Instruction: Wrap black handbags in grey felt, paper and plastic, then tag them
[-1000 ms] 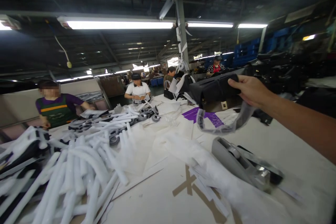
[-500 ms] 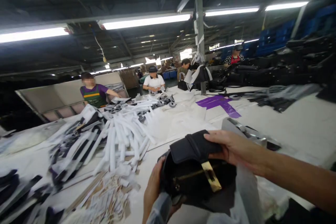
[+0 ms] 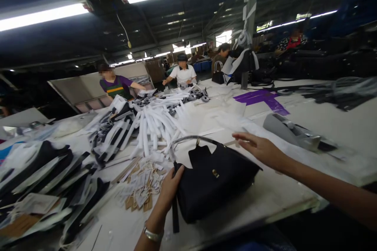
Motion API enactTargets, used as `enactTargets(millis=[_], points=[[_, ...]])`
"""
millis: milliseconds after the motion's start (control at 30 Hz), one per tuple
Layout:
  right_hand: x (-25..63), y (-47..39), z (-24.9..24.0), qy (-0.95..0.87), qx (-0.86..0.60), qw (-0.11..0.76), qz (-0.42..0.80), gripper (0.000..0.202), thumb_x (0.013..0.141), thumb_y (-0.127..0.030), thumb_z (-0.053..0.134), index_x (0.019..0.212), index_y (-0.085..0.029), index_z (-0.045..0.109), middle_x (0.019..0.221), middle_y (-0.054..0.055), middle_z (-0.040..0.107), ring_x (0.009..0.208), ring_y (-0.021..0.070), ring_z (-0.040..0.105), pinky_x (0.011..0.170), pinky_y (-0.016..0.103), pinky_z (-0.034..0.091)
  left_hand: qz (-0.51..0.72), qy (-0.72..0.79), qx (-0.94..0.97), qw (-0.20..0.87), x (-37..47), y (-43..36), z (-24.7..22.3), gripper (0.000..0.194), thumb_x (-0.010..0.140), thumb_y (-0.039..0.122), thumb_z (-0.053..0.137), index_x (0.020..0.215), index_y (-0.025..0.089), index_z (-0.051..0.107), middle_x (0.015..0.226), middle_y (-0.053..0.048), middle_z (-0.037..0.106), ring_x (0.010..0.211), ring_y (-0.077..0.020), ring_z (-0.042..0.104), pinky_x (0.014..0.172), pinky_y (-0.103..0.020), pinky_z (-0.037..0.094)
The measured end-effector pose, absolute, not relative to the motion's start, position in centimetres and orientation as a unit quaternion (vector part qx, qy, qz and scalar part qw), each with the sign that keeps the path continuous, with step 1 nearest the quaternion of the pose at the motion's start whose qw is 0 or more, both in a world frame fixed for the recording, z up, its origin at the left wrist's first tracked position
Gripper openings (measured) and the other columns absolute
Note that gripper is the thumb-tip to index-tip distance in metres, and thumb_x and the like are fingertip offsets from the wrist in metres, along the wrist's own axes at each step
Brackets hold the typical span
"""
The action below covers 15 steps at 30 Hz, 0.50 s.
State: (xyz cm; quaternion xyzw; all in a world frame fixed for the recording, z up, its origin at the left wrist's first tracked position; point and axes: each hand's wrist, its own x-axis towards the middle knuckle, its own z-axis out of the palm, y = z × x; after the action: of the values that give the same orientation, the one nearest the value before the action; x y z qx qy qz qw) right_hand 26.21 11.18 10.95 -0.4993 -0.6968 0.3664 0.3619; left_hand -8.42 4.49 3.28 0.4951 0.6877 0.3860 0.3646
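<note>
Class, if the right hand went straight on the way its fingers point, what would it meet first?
The right hand would probably meet the handle of the black bag first, though depth is unclear and it might pass just above.

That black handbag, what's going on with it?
A person's left hand grips one side of the black handbag at a white table, and its handle stands up. The right hand is open near the handle, seemingly not touching it. A heap of string tags lies left of the handbag, with white tubes piled beyond.
</note>
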Motion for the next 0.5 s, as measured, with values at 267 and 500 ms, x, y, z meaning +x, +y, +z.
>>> enactTargets(millis=[267,500], points=[[26.5,8.8,5.2,-0.955,-0.26,0.134,0.051,0.085,0.082,-0.027,0.075,0.156,-0.028,0.032,0.159,0.009,0.034,0.148,0.0325,0.027,0.12,0.059,0.022,0.335,0.701,0.593,0.211,-7.8,2.3,3.3,0.059,0.09,0.054,0.054,0.136,0.017,0.056,0.146,-0.015,0.054,0.14,-0.0317,0.044,0.117,-0.051,0.032],[26.4,9.9,4.0,-0.95,-0.277,0.145,-0.007,0.064,0.078,-0.023,0.079,0.137,-0.018,0.056,0.129,0.013,0.065,0.111,0.0302,0.061,0.092,0.046,0.05,0.146,0.523,0.84,0.023,-2.1,-0.3,4.0,0.089,0.076,0.05,0.08,0.15,0.026,0.038,0.152,-0.014,0.047,0.139,-0.0346,0.045,0.11,-0.058,0.043]])
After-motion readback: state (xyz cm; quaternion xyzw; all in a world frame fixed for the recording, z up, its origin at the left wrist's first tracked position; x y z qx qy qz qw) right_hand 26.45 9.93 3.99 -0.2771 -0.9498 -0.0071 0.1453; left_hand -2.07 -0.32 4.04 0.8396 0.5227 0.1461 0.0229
